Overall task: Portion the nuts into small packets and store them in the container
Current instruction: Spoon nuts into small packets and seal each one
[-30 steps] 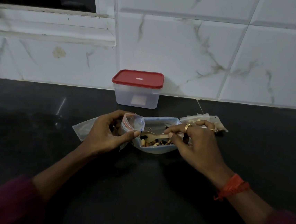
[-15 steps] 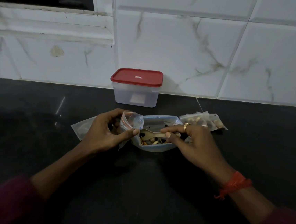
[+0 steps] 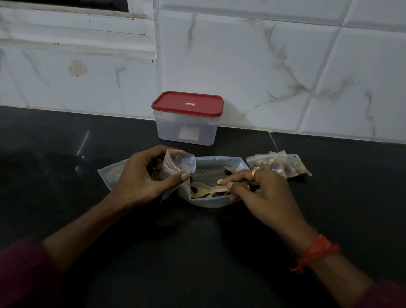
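Observation:
My left hand (image 3: 146, 177) holds a small clear zip packet (image 3: 178, 162) with a red seal strip, its mouth held open. Just right of it lies a large clear bag (image 3: 213, 200) with mixed nuts inside. My right hand (image 3: 261, 193) pinches the handle of a small wooden spoon (image 3: 205, 188), whose bowl lies inside the large bag near the small packet. A clear container with a red lid (image 3: 187, 117), closed, stands against the wall behind the bag. Filled small packets (image 3: 279, 165) lie to the right behind my right hand.
The black countertop (image 3: 47, 163) runs to a white marble-tiled wall (image 3: 280, 62). Part of another clear bag (image 3: 110, 173) sticks out from under my left hand. A window sill (image 3: 67, 29) is at the upper left.
The spoon's bowl has slid left inside the large bag toward the small packet. My left hand keeps the packet in the same place.

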The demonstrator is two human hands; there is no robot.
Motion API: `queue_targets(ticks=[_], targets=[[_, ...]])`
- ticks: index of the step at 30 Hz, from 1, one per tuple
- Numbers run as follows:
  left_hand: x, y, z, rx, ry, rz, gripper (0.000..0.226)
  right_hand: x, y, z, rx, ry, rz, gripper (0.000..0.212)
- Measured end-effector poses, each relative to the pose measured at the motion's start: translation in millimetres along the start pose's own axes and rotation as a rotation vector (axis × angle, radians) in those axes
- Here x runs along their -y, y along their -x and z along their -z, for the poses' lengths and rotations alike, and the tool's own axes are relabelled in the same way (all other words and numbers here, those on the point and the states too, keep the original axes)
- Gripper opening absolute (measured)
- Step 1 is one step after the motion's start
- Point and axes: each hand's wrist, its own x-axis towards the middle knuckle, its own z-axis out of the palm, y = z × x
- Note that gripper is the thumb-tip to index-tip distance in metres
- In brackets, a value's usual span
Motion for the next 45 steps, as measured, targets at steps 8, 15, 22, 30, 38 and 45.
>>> queue_targets(ticks=[8, 15, 22, 30, 38, 45], targets=[[0.1, -0.2, -1.1, -0.009, 0.007, 0.002, 0.052, 1.9, 1.0, -3.9, -0.038, -0.192, -0.185, 0.016], [2.0, -0.9, -0.2, -0.018, -0.01, -0.005, 0.056, -0.1, -2.0, 2.7, -0.173, -0.274, -0.262, 0.014], [1.7, -0.2, 0.1, -0.012, -0.002, -0.009, 0.059, -5.5, -1.2, 4.4, -0.171, 0.092, 0.007, 0.016], [2.4, -0.8, -0.7, -0.003, -0.013, -0.015, 0.049, -3.9, -1.6, 0.0, -0.087, 0.109, 0.098, 0.014], [1.9, -1.2, 0.0, -0.002, -0.019, -0.012, 0.055, 0.5, 0.9, -6.9, -0.037, -0.129, -0.148, 0.015], [2.4, -1.0, -0.3, 0.004, -0.008, -0.013, 0.058, 1.4, -0.9, 1.8, -0.16, -0.209, -0.243, 0.012]])
